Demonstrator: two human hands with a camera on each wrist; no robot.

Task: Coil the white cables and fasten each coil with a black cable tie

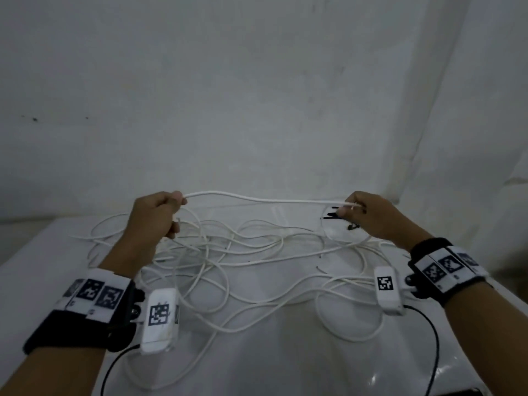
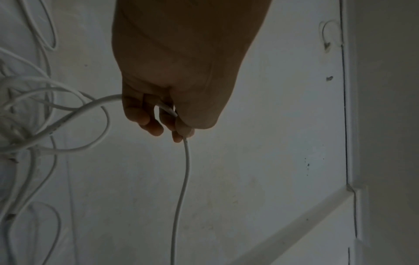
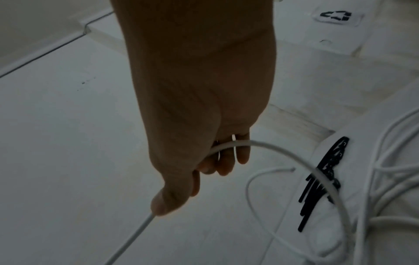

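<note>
Left hand: my left hand (image 1: 155, 215) is clenched round one white cable (image 1: 265, 199), thumb and forefinger pinching it where it leaves the fist; in the left wrist view the cable's cut end pokes out between my fingers (image 2: 145, 114).
Right hand: my right hand (image 1: 371, 217) pinches the same cable, which then curves back across my curled fingers (image 3: 226, 161) and drops away.
Span: the cable runs nearly level between both hands, raised off the table, with a slight sag.
Remaining cables: a loose tangle of white cables (image 1: 228, 252) lies under and between my hands, loops crossing each other, none coiled yet.
Cable ties: a bunch of black cable ties (image 1: 335, 214) lies just beyond and below my right fingertips, on what looks like a clear disc (image 1: 343, 235).
Stage: I judge coiling has barely begun; no tie is fastened.
Risk, snag: pulling my strand may drag crossed loops up with it, because the tail runs back into the tangle.
Risk, ties: the trailing tail passes over the ties in the right wrist view; a sweep could scatter them.
Risk, slip: the short end in my left fist could slide out if I pull hard.
Edges: the table (image 1: 285, 352) meets the wall (image 1: 257, 95) just beyond my hands; its left edge is near my left forearm.
Open room: free space is above the tangle and toward me.
</note>
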